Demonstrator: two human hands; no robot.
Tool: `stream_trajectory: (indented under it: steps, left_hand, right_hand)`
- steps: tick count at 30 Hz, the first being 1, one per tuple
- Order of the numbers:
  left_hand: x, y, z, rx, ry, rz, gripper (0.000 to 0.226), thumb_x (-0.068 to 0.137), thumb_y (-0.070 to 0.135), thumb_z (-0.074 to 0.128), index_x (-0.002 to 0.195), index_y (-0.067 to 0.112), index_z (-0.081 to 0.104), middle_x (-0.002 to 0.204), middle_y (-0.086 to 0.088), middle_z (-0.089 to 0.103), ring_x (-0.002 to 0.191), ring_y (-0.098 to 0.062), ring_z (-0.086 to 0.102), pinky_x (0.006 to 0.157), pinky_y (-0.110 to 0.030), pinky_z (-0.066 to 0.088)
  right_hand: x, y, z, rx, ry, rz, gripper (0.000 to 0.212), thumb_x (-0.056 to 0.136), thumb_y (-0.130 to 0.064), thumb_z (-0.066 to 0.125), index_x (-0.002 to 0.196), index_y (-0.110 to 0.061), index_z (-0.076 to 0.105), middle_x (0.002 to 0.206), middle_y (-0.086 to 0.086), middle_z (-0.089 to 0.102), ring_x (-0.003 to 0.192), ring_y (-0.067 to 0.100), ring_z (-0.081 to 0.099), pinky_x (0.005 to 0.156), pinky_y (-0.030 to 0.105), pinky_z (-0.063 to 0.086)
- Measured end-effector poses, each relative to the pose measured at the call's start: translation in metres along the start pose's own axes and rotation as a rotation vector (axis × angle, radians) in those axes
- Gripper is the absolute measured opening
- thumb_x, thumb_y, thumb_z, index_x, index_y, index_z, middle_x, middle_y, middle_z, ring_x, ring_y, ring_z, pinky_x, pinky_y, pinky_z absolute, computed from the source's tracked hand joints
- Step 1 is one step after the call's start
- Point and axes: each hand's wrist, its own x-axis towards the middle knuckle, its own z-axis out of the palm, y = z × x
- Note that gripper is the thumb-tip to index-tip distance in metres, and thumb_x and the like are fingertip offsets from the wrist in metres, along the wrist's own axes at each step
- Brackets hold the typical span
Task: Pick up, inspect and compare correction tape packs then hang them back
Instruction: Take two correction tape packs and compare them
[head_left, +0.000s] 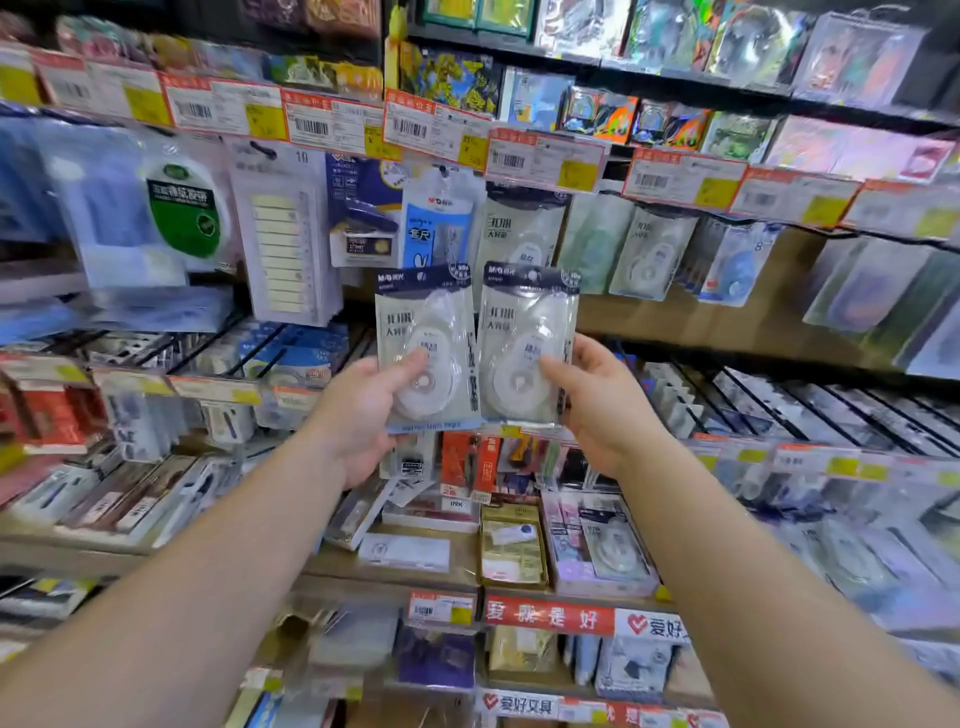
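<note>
While both arms reach out toward the shelves, the person holds up two matching packs side by side in front of the display. The left hand (363, 410) grips the left correction tape pack (428, 348), thumb pressed on the clear front over the white dispenser, fingers tucked behind. The right hand (597, 405) pinches the right correction tape pack (527, 343) the same way, thumb on the front, fingers behind the right edge. Each clear pouch shows one white rounded tape dispenser inside, under a dark header strip with printed lettering. The two packs stand upright, their inner edges touching or all but touching; which, the blur will not let anyone say.

Just behind and above them, more of the same pale packs hang on hooks (519, 228), with a blue-and-white pack (436, 223) hanging to their left and a tall pack of yellow strips (283, 244) further left. A row of red-and-yellow price tags (332, 122) runs along the rail above. Below the hands, a wooden shelf (332, 561) carries flat boxes and a gold-coloured packet (511, 551), packed close.

Room is tight around the hooks: hanging goods crowd every side, and the held packs' top edges overlap the row behind. The open space lies on the near side, between the forearms.
</note>
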Motion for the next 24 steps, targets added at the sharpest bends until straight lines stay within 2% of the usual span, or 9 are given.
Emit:
stream_trajectory:
  steps: [3,5,9,14,16,20,22,24]
  left_hand:
    - [0.009,0.013,0.004,0.003,-0.008,0.036,0.027,0.095,0.029,0.06,0.114,0.009,0.061,0.103,-0.011,0.077,0.087,-0.024,0.075,0.067,-0.038,0.058]
    - [0.014,0.017,0.007,0.008,-0.011,0.051,0.023,0.096,0.03,0.06,0.11,0.011,0.062,0.099,-0.009,0.078,0.082,-0.022,0.076,0.059,-0.033,0.057]
    - [0.014,0.024,0.015,-0.021,-0.022,0.066,0.018,0.096,0.027,0.059,0.104,0.011,0.061,0.094,-0.007,0.079,0.083,-0.022,0.076,0.061,-0.032,0.058]
    - [0.014,0.026,0.018,-0.028,-0.024,0.085,0.018,0.095,0.025,0.059,0.105,0.01,0.062,0.094,-0.007,0.079,0.084,-0.02,0.076,0.067,-0.033,0.057]
    - [0.013,0.026,0.019,-0.021,-0.031,0.091,0.018,0.096,0.026,0.059,0.105,0.01,0.063,0.095,-0.006,0.079,0.085,-0.02,0.076,0.068,-0.033,0.056]
    - [0.011,0.027,0.02,-0.022,-0.027,0.095,0.021,0.095,0.027,0.06,0.108,0.011,0.063,0.096,-0.006,0.078,0.083,-0.019,0.076,0.066,-0.031,0.056]
    - [0.009,0.028,0.02,-0.026,-0.023,0.093,0.022,0.095,0.027,0.06,0.109,0.011,0.063,0.096,-0.006,0.078,0.084,-0.019,0.076,0.065,-0.031,0.056]
    - [0.006,0.029,0.019,-0.031,-0.018,0.09,0.022,0.095,0.027,0.06,0.11,0.01,0.062,0.098,-0.007,0.078,0.086,-0.02,0.076,0.069,-0.033,0.056]
  right_hand:
    - [0.018,-0.016,0.002,-0.003,-0.002,-0.041,0.026,0.096,-0.013,0.06,0.122,-0.018,0.063,0.111,0.005,0.075,0.101,0.024,0.072,0.091,0.051,0.057]
    - [0.03,-0.026,0.003,-0.001,-0.002,-0.075,0.021,0.097,-0.014,0.06,0.117,-0.019,0.064,0.112,0.005,0.074,0.103,0.024,0.072,0.092,0.051,0.056]
    - [0.044,-0.039,0.002,-0.006,-0.002,-0.125,0.015,0.095,-0.018,0.063,0.109,-0.024,0.066,0.11,0.003,0.075,0.103,0.024,0.072,0.093,0.056,0.055]
    - [0.049,-0.047,0.001,0.016,-0.015,-0.151,0.02,0.093,-0.02,0.064,0.113,-0.022,0.066,0.109,0.004,0.076,0.104,0.027,0.072,0.095,0.051,0.054]
    - [0.048,-0.051,0.002,0.007,-0.012,-0.159,0.019,0.093,-0.02,0.064,0.111,-0.022,0.067,0.107,0.004,0.076,0.104,0.03,0.072,0.091,0.049,0.055]
    - [0.048,-0.061,0.006,-0.021,0.005,-0.16,0.02,0.094,-0.021,0.063,0.114,-0.02,0.067,0.104,0.002,0.078,0.099,0.026,0.074,0.092,0.056,0.055]
    - [0.047,-0.064,0.008,-0.038,0.004,-0.151,0.016,0.095,-0.021,0.062,0.109,-0.022,0.07,0.101,0.001,0.078,0.096,0.025,0.074,0.087,0.051,0.056]
    - [0.046,-0.067,0.009,-0.039,0.007,-0.136,0.012,0.096,-0.02,0.061,0.101,-0.023,0.071,0.097,0.0,0.078,0.088,0.021,0.073,0.073,0.041,0.058]
